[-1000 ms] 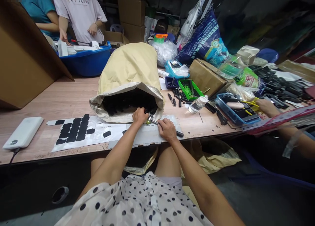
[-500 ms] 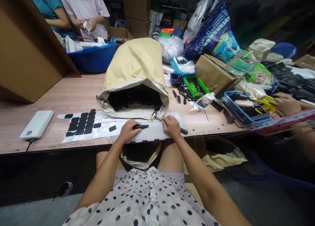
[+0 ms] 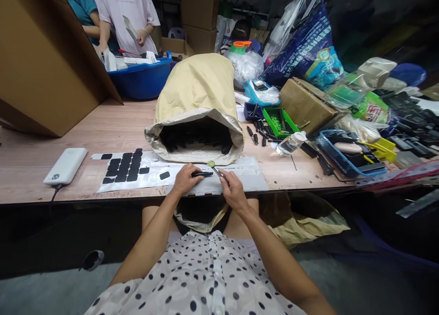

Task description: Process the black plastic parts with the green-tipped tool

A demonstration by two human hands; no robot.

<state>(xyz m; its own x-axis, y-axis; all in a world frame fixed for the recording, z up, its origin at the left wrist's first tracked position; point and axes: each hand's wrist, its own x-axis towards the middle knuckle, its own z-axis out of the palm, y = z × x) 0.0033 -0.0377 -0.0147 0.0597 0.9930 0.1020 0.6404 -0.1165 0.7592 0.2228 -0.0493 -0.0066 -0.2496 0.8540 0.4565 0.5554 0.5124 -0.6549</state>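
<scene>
My left hand [image 3: 185,178] is closed on a slim black part [image 3: 203,173], pressing it down on a white plate [image 3: 247,178] at the table's front edge. My right hand [image 3: 231,189] grips a small hammer [image 3: 214,168] by its handle, its yellow-tipped head raised just above the black part's right end. Right behind both hands lies a tan paper sack [image 3: 197,100] on its side, its open mouth full of black parts.
A white sheet with several black pads [image 3: 125,166] and a white power bank [image 3: 66,165] lie to the left. Green tray [image 3: 279,123], water bottle [image 3: 291,143], blue tray [image 3: 346,152] and boxes crowd the right. A blue basin [image 3: 142,79] and two people stand at the far side.
My left hand came out of the sack with a black part and laid it on the plate. My right hand swung the hammer over it. The co-worker's hand at the right withdrew.
</scene>
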